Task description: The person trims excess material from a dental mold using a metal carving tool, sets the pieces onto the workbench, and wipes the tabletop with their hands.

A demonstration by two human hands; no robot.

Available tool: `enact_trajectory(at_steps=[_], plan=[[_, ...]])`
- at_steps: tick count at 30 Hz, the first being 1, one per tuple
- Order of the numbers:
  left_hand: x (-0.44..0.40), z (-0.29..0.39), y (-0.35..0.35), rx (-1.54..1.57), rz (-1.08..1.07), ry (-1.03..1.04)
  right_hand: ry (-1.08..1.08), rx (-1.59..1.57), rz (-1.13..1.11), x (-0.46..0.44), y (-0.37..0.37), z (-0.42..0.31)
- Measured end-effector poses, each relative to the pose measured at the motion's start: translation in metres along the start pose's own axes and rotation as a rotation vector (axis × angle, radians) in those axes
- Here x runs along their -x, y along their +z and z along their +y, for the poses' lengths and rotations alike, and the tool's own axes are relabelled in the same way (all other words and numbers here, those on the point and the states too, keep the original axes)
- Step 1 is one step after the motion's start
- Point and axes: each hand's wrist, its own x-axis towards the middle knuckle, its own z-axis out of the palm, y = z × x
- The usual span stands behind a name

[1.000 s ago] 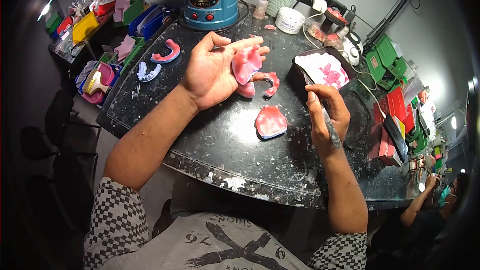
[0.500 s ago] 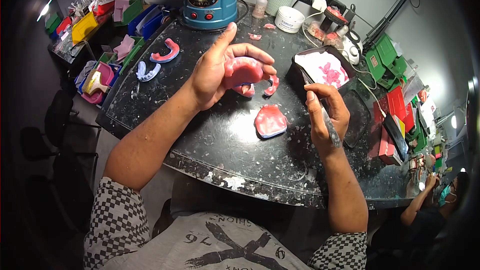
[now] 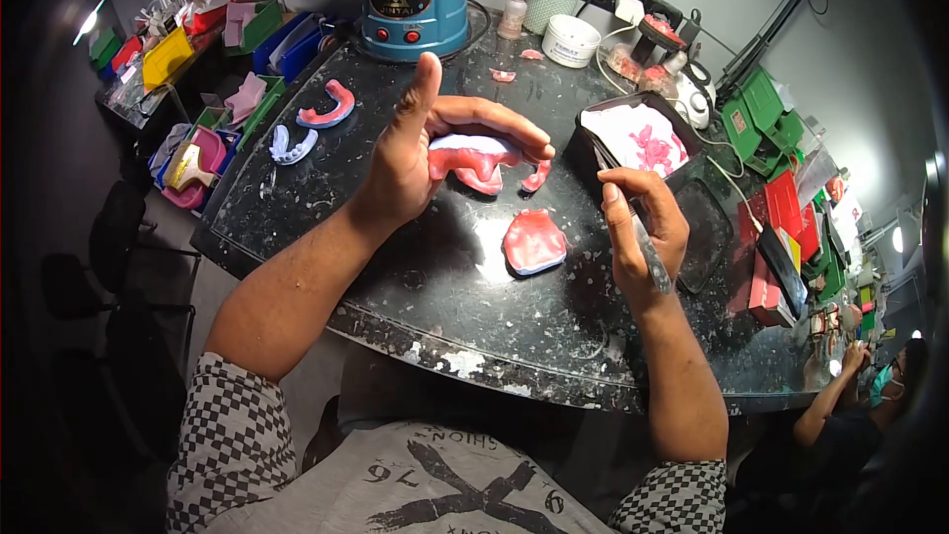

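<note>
My left hand (image 3: 397, 153) is closed around a dental model with pink wax (image 3: 457, 164), its pale side tipped up and its pink side toward me; the thumb sticks up. Between the fingers of my right hand (image 3: 645, 218) is a metal wax knife (image 3: 654, 267), its handle slanting down past the palm and its tip near the black box. In front of me lies another pink-covered model (image 3: 535, 239) with a blue base. Partly hidden behind the held model, a further pink piece (image 3: 482, 183) rests on the bench, beside a small curved pink piece (image 3: 537, 177).
A black box (image 3: 590, 150) holds white lining and pink scraps. Two arch-shaped pieces, one pink and blue (image 3: 332, 107), one pale (image 3: 294, 145), lie at the left. A blue machine (image 3: 419, 15), a white tub (image 3: 571, 41) and colored bins (image 3: 759, 124) surround the bench. A masked person works far right.
My left hand has turned the pink model over, from its broad pink face showing to its pale side upward. My right hand stays almost still with the wax knife.
</note>
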Motion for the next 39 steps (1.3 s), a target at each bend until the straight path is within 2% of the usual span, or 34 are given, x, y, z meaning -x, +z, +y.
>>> enact_trajectory(at_steps=[3,6,7,10,11,12,14,18,21,22,24,26,28,30,33,35,36,38,39], plan=[[-0.002,-0.003,-0.003,0.145,-0.023,0.007,-0.002,-0.004,0.004,0.0,0.0,0.001],[-0.009,-0.011,-0.01,0.471,-0.019,0.001,0.01,-0.001,0.001,0.0,0.0,0.0],[-0.014,-0.007,-0.006,0.455,0.157,-0.159,0.032,0.002,-0.002,0.0,0.0,-0.001],[-0.019,-0.028,-0.028,0.45,0.438,-0.462,0.036,-0.007,0.003,0.001,0.001,0.0],[-0.018,-0.032,-0.029,0.335,0.528,-0.466,0.04,-0.019,0.004,0.002,0.001,0.0],[-0.019,-0.036,-0.033,0.162,0.497,-0.381,0.051,-0.022,0.001,0.003,0.0,0.001],[-0.021,-0.041,-0.038,0.004,0.551,-0.273,0.053,-0.023,0.0,0.002,0.001,0.002],[-0.023,-0.045,-0.049,-0.015,0.6,-0.192,0.055,-0.037,-0.001,0.002,0.002,-0.001],[-0.026,-0.051,-0.069,-0.302,0.573,-0.125,0.065,-0.028,-0.013,0.002,0.002,-0.001],[-0.026,-0.051,-0.076,-0.303,0.573,-0.124,0.059,-0.028,-0.011,0.002,0.002,0.0],[-0.023,-0.052,-0.089,-0.563,0.489,-0.263,0.052,-0.031,-0.009,0.003,0.002,0.0],[-0.021,-0.049,-0.085,-0.509,0.488,-0.311,0.045,-0.025,-0.018,0.003,0.002,-0.001],[-0.021,-0.051,-0.083,-0.692,0.28,-0.385,0.039,-0.028,-0.016,0.002,0.002,-0.001],[-0.021,-0.055,-0.078,-0.73,0.181,-0.34,0.035,-0.031,-0.013,0.002,0.002,-0.001],[-0.02,-0.064,-0.077,-0.76,0.166,-0.258,0.036,-0.027,-0.024,0.002,0.002,0.0],[-0.023,-0.05,-0.072,-0.767,0.285,-0.212,0.026,0.007,-0.06,-0.001,0.001,-0.001],[-0.025,-0.034,-0.072,-0.83,0.35,-0.338,0.028,0.005,-0.058,-0.001,0.001,-0.001],[-0.029,-0.029,-0.101,-0.9,0.445,0.013,0.054,0.008,-0.046,-0.002,0.0,0.001],[-0.027,-0.023,-0.116,-0.95,0.541,0.044,-0.038,0.025,-0.002,-0.004,0.0,0.005]])
